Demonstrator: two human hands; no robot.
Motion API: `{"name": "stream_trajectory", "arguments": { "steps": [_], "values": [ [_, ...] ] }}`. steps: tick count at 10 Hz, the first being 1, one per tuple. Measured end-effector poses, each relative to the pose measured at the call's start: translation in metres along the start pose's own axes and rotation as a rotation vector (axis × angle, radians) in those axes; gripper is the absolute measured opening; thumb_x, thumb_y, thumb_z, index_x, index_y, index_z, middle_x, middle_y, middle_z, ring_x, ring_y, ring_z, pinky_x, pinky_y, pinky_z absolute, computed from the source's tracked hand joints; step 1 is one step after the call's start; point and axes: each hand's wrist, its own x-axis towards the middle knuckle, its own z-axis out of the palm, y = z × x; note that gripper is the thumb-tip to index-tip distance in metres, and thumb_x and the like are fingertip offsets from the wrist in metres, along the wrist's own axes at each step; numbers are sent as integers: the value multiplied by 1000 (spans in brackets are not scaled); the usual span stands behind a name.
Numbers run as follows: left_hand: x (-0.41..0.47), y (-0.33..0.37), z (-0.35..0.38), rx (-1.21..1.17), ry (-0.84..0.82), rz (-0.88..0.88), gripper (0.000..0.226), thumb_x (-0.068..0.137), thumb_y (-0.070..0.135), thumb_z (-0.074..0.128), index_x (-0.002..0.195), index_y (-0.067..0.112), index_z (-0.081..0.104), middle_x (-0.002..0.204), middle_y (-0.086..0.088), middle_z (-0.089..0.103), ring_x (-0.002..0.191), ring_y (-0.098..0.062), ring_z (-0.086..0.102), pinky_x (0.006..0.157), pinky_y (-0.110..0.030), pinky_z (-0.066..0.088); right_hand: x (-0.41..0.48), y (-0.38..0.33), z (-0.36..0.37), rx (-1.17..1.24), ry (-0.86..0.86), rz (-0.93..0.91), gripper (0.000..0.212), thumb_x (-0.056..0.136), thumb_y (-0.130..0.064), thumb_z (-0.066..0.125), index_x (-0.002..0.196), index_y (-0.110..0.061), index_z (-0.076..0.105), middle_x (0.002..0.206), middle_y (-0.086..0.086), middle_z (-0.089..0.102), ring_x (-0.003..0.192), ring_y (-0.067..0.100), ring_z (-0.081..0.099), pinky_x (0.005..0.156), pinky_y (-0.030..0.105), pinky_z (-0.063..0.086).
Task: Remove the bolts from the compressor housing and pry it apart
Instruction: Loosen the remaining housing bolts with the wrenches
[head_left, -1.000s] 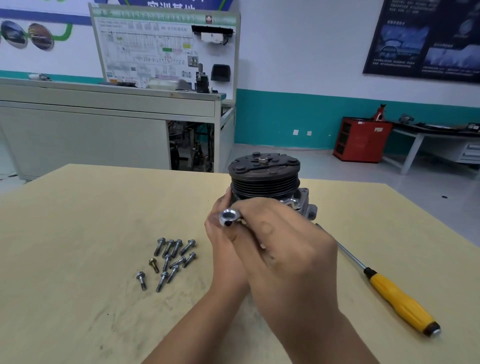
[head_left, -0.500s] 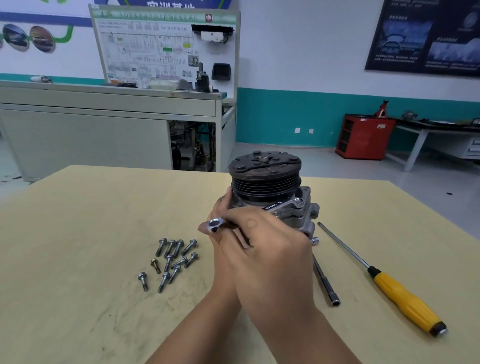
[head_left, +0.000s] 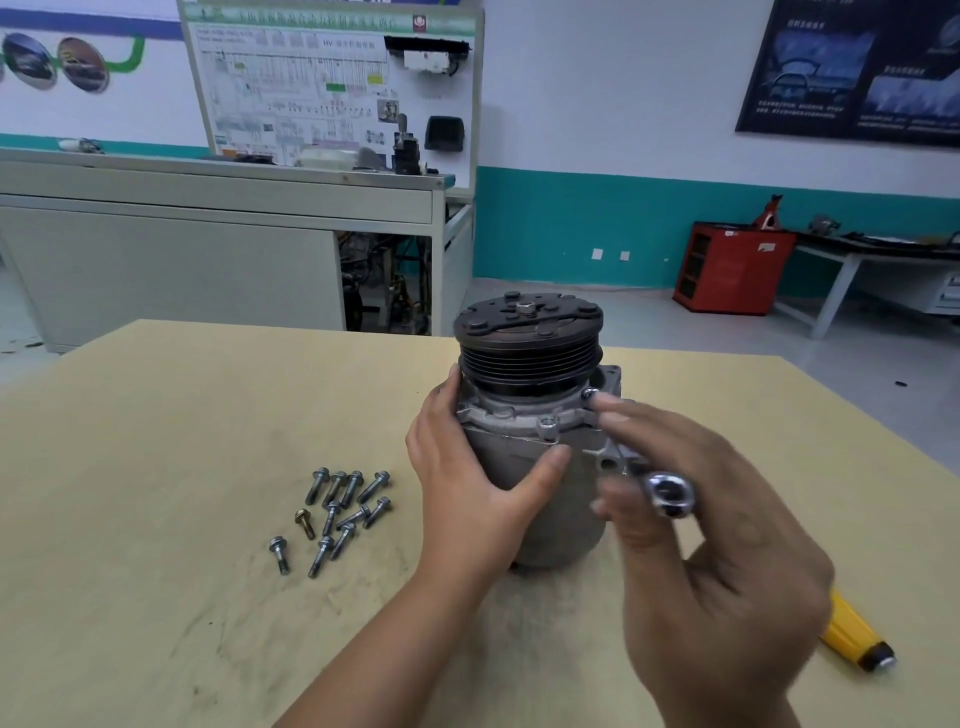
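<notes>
The grey compressor (head_left: 524, 467) stands upright on the wooden table (head_left: 156, 519), its black ribbed pulley (head_left: 530, 343) on top. My left hand (head_left: 467, 483) grips the housing's left side, thumb across the front. A bolt head (head_left: 548, 425) sticks up from the flange at the front. My right hand (head_left: 701, 519), blurred, holds a small chrome ring wrench (head_left: 667, 493); its far end sits at a flange bolt (head_left: 589, 395) on the right, with my fingertip beside it. Several removed bolts (head_left: 337, 514) lie in a loose group left of the compressor.
The yellow handle of a screwdriver (head_left: 857, 644) pokes out from behind my right hand at the table's right. Behind the table stand a grey training bench (head_left: 208, 249) with a wiring board and, at the far right, a red cabinet (head_left: 732, 270).
My right hand swung the wrench from the front left of the housing round to its right side, uncovering my left hand and the housing. The extension bar seen half a second ago is hidden.
</notes>
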Motion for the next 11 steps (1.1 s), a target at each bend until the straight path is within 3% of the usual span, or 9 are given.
{"name": "stream_trajectory", "arguments": {
  "steps": [1,2,3,4,5,7,9,10,11],
  "values": [
    [-1,1,1,-1,-1,0,91,61,69,58,140,42,22,139,16,33,130,-1,23,103,-2,17,-2,13,-11,-17,81,26,30,99,-39,43,104,-17,63,103,-5,64,79,22,66,69,32,51],
    [-1,2,-1,-17,-12,-18,87,61,69,58,135,48,18,132,25,31,129,1,22,98,3,13,-1,30,-20,3,157,140,35,100,-43,39,104,-20,64,102,-4,63,68,23,63,62,31,47],
    [0,2,-1,-11,-24,-20,88,60,69,57,135,48,17,136,20,30,130,0,21,99,2,14,11,44,-27,59,217,310,35,97,-53,37,98,-33,65,91,3,59,62,14,56,57,23,43],
    [-1,2,-1,-13,-27,-21,88,60,70,58,135,50,16,136,21,30,132,0,20,101,-6,17,26,58,-27,167,215,545,41,88,-67,39,87,-39,69,63,-8,49,55,12,47,55,31,41],
    [-1,3,-1,-24,-23,-14,86,60,70,58,133,51,17,132,28,29,132,0,21,102,-10,18,43,75,-21,413,198,762,43,94,-54,39,82,-26,69,51,-10,45,48,7,41,48,22,37],
    [-1,4,-1,-8,-17,-1,82,60,71,57,129,56,18,132,33,25,132,1,20,107,-20,22,67,114,6,710,-26,1077,29,100,-26,40,85,-12,60,57,-6,45,45,5,43,42,15,37],
    [-1,4,0,-5,-18,4,81,59,71,57,129,56,17,131,36,23,130,5,20,102,-7,18,78,128,25,873,-350,1230,25,100,-19,37,91,-9,57,66,-1,68,42,3,52,40,14,43],
    [-1,3,0,-9,-18,7,81,59,71,56,129,53,19,131,28,28,131,1,20,102,-5,16,84,129,28,903,-332,1273,27,101,-20,34,84,-11,53,57,-1,65,38,2,50,37,11,40],
    [-1,2,-1,-4,-17,7,83,60,71,56,131,51,20,134,21,30,132,0,20,103,-9,18,87,125,25,1057,-91,1304,30,102,-25,34,78,-13,48,54,-4,61,37,0,48,38,8,38]
  ]
}}
